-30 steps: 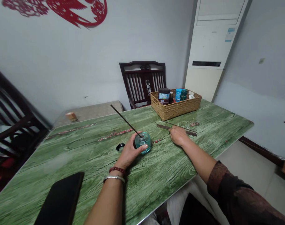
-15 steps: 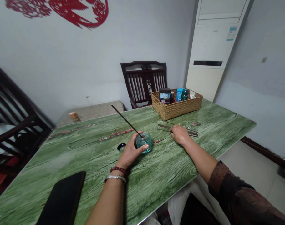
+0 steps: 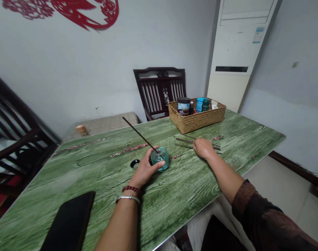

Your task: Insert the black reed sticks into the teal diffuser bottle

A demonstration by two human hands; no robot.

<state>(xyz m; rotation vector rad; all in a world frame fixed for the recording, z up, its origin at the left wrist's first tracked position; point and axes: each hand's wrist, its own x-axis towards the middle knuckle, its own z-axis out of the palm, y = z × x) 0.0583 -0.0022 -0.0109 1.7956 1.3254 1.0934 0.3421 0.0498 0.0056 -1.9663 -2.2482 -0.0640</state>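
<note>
Wall (image 3: 69,69) rising pale behind the action, and out in front of it our green wood-grained desk (image 3: 109,195) stretching right across the room! White upright unit (image 3: 229,87) over in the corner, dark carved chair (image 3: 161,94) at the far side, wicker basket (image 3: 200,122) on the desk's far edge with containers (image 3: 183,106) in it, dark flat slab (image 3: 69,219), maybe a phone, near us on the left.

Now our hands: the left hand (image 3: 145,165) stays wrapped around the teal glass jar (image 3: 160,158), which stands on the desk, one dark stick (image 3: 140,135) leaning leftward out of it. And look at the right hand (image 3: 203,148)! It has edged rightward, and the loose sticks (image 3: 183,141), tightly bunched a second ago, now lie spread beneath it; single ones should be easier to part, we'd judge. Whether it pinches any, we can't tell. Smallest of all, a black ring (image 3: 133,162) beside the left hand
</note>
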